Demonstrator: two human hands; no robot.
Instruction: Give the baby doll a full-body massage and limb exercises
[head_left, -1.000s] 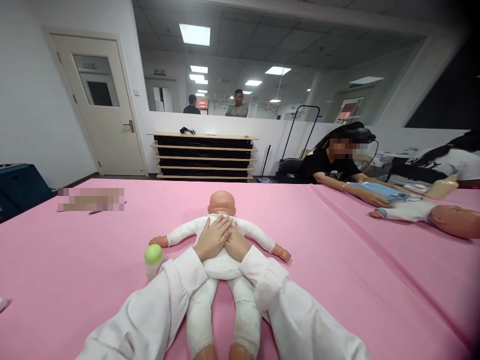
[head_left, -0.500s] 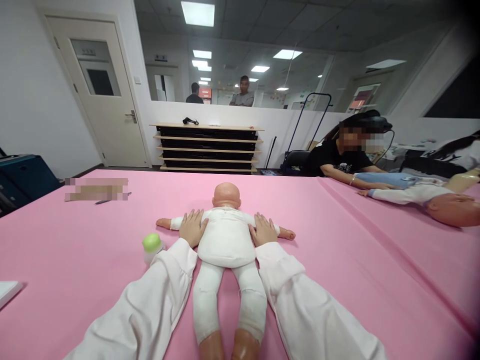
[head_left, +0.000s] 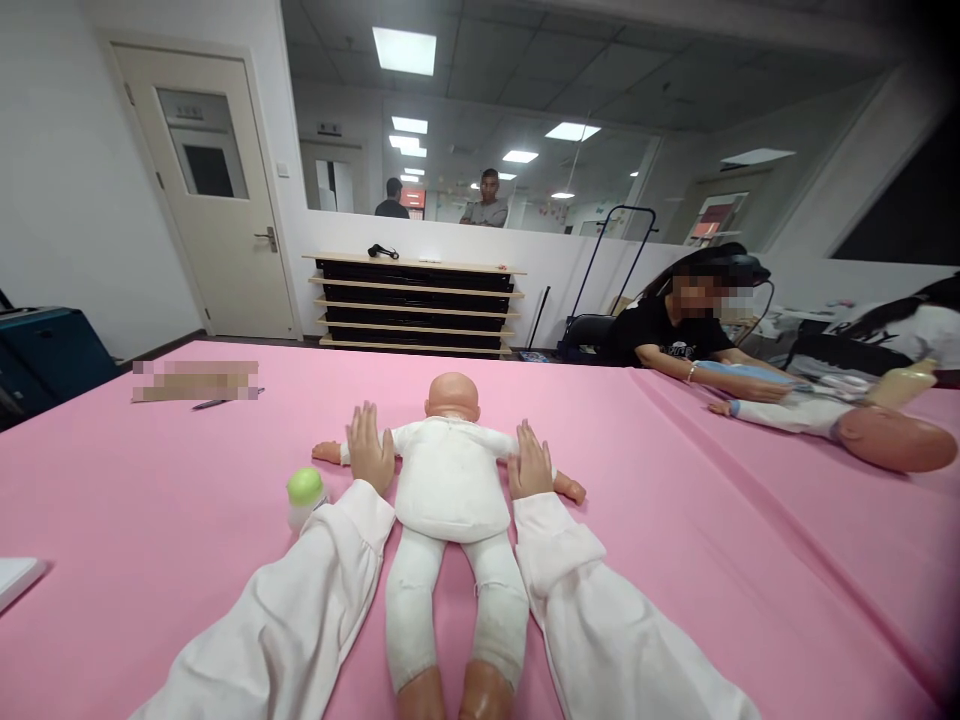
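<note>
A baby doll (head_left: pixel 451 480) with a white cloth body lies stretched out on the pink-covered table (head_left: pixel 660 580), its head at the far end and its arms spread sideways. It appears to lie face down. My left hand (head_left: pixel 370 450), open with fingers pointing up and away, is over the doll's arm on the left. Over the arm on the right is my right hand (head_left: pixel 531 462), also open and holding nothing. Whether the palms touch the cloth, I cannot tell. Beside my left sleeve stands a small bottle with a green cap (head_left: pixel 304 490).
Across the table on the right, a person in black (head_left: pixel 675 325) handles another doll (head_left: pixel 892 435) in pale clothes. A blurred flat item (head_left: pixel 199 382) and a pen (head_left: pixel 225 398) lie far left. A white object (head_left: pixel 19 580) sits at the left edge. Shelves (head_left: pixel 416 300) stand behind.
Both hands have lifted from lying flat on the doll's arms, fingers now tilted upward. My left hand shifted slightly left. The doll's right-side arm angles lower. The other person's doll has moved.
</note>
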